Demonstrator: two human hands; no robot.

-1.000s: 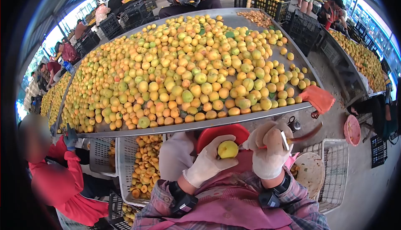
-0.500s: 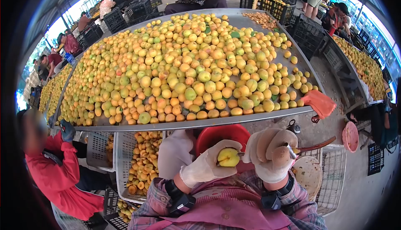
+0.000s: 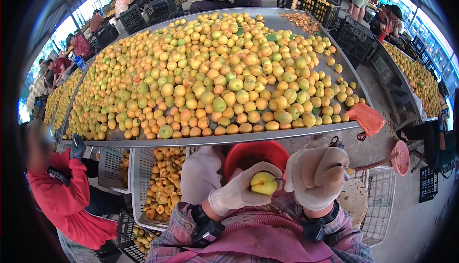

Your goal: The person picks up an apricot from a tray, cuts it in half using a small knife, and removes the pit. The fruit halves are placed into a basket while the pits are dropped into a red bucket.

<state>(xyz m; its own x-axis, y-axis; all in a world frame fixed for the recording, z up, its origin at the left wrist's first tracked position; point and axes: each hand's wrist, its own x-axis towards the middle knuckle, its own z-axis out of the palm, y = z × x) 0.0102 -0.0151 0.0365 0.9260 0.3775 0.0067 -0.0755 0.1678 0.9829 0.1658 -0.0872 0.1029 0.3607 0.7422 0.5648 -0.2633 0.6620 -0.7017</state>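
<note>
My left hand [image 3: 239, 191], in a whitish glove, is closed round a yellow-green apricot [image 3: 264, 183]. A dark line runs across the side of the fruit that faces me. Close by on the right, my gloved right hand [image 3: 315, 177] is curled round a knife; its long brown handle [image 3: 377, 162] sticks out to the right, and the blade is mostly hidden. Just behind my hands, below the table edge, stands a red bucket [image 3: 256, 152]. The large metal-edged table [image 3: 215, 141] ahead carries a heap of apricots [image 3: 201, 76].
At lower left is a white crate [image 3: 137, 191] of apricot halves, beside a person in a red jacket [image 3: 62, 186]. An orange cloth [image 3: 367, 119] hangs over the table's right corner. A pale tub [image 3: 355, 201] and another white crate [image 3: 382, 205] stand at right.
My right hand has risen slightly and turned, moving away from the apricot. The thin blade seen beside the fruit earlier no longer shows there. My left hand keeps the apricot.
</note>
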